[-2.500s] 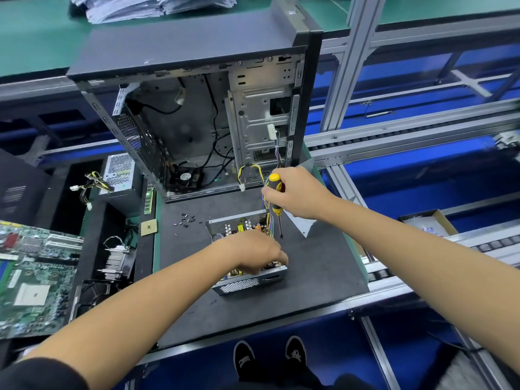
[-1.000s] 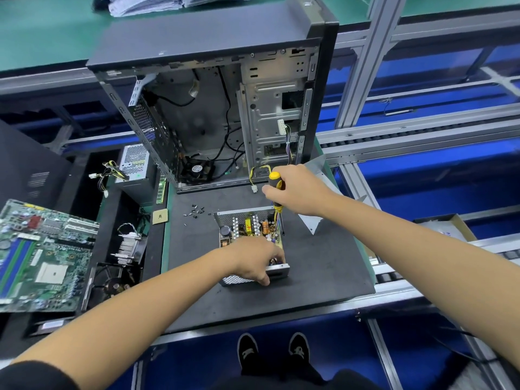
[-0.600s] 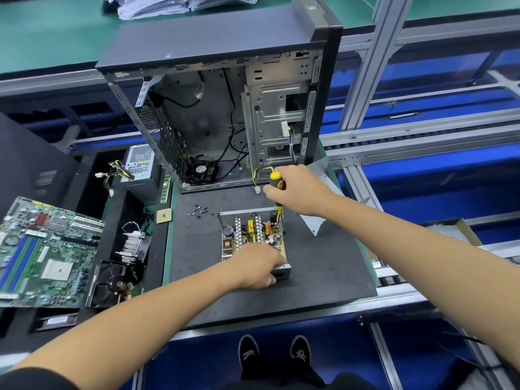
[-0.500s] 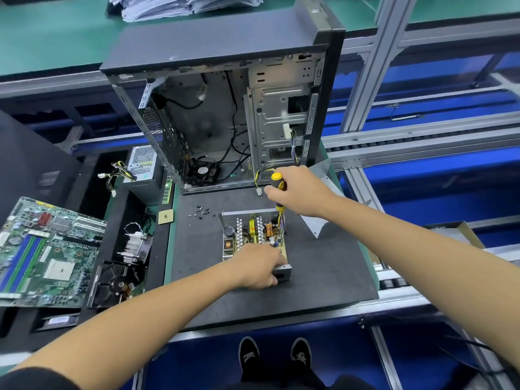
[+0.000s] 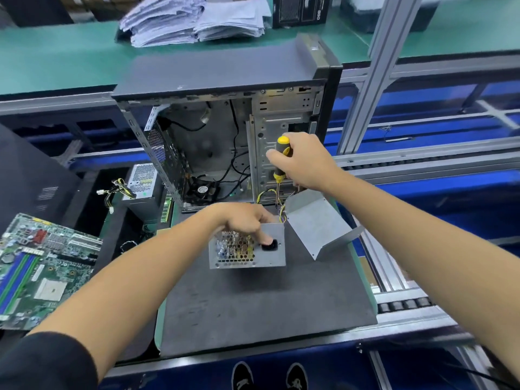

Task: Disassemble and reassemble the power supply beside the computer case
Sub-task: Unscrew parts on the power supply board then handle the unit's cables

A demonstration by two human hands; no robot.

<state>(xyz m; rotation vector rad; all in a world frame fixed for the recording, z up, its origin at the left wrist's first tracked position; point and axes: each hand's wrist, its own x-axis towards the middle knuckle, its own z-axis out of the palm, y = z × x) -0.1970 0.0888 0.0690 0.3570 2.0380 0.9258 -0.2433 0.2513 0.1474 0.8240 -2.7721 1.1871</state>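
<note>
Power supply tipped up on the dark mat, just in front of the open case, mesh face and socket toward the camera. Left hand gripping its top edge, one finger poking down into the black socket. Right hand up in front of the case's drive cage, wrapped round a yellow-and-black screwdriver, shaft pointing straight down toward the wires behind the supply. Tip probably clear of everything, but hard to tell against the cables.

Bent grey cover sitting just right of the supply, also in front of the case, open side facing away. Second power unit with a yellow-black cable bundle left of the case. Green motherboard further left of the case and nearer the camera. Small fan lying on the case floor, black cables hanging inside. Stack of papers on the green desk behind the case. Aluminium post and conveyor rails right of the case. Black shoes visible below the mat edge, well in front of the case.
</note>
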